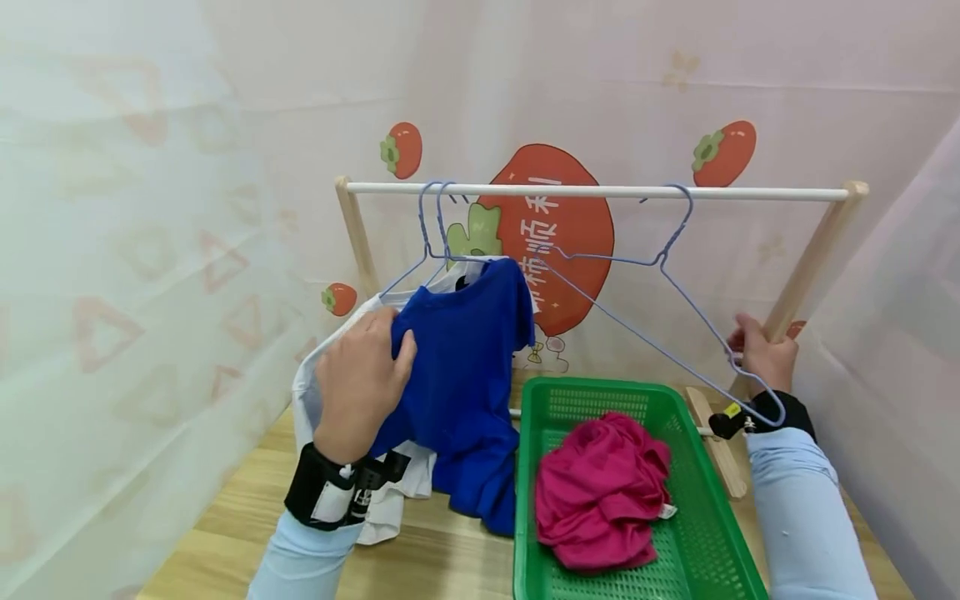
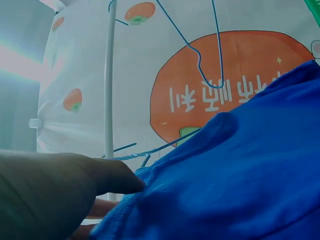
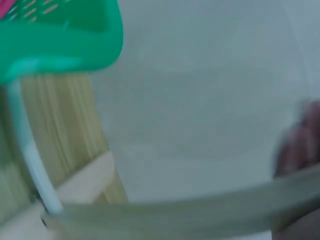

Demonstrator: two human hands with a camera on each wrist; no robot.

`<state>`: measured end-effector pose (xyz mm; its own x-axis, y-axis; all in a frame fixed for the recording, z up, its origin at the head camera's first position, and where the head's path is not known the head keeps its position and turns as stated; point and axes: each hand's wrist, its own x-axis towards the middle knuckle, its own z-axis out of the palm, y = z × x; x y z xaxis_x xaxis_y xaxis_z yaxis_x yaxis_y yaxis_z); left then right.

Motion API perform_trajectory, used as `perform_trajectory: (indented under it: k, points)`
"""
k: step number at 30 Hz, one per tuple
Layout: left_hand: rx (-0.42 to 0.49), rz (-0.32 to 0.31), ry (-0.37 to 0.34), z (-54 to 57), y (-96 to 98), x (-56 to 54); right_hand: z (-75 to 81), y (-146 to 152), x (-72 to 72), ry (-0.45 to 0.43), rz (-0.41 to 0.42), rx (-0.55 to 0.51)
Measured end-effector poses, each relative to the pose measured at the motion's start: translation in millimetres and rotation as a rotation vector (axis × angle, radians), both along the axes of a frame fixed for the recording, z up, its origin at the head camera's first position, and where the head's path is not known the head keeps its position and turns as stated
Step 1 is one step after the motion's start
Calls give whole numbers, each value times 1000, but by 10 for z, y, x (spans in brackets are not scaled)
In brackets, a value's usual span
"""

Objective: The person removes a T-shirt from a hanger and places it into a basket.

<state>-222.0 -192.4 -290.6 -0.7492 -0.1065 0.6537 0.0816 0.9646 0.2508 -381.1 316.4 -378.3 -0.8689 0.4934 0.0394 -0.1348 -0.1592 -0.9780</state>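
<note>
A blue T-shirt [image 1: 468, 333] and a white garment [image 1: 307, 387] hang on two blue wire hangers at the rack's left part. My left hand [image 1: 363, 375] is at the blue shirt's shoulder, its thumb at the fabric edge and its fingers passing behind the cloth in the left wrist view; the fingertips are hidden. On the right, my right hand [image 1: 768, 358] grips the wooden upright [image 1: 813, 258] of the clothes rack. A bare blue hanger [image 1: 663, 258] hangs from the white rail [image 1: 570, 192], its lower corner overlapping my right wrist in the head view.
A green basket [image 1: 528, 467] stands on the wooden table [image 1: 450, 567] in front of the rack, with a crumpled magenta garment [image 1: 600, 492] inside. The rack's wooden foot [image 1: 720, 454] lies beside the basket. Behind hangs a pale curtain [image 1: 300, 67] printed with fruit.
</note>
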Motion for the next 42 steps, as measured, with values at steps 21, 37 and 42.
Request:
perform_trajectory:
  k: [21, 37, 42]
  points:
    - [98, -46, 128, 392, -62, 267, -61, -68, -44, -88, -223, 242]
    - [42, -195, 233, -825, -137, 590, -79, 25, 59, -154, -238, 152]
    - [68, -222, 198, -1363, -47, 476, -94, 16, 109, -76, -208, 110]
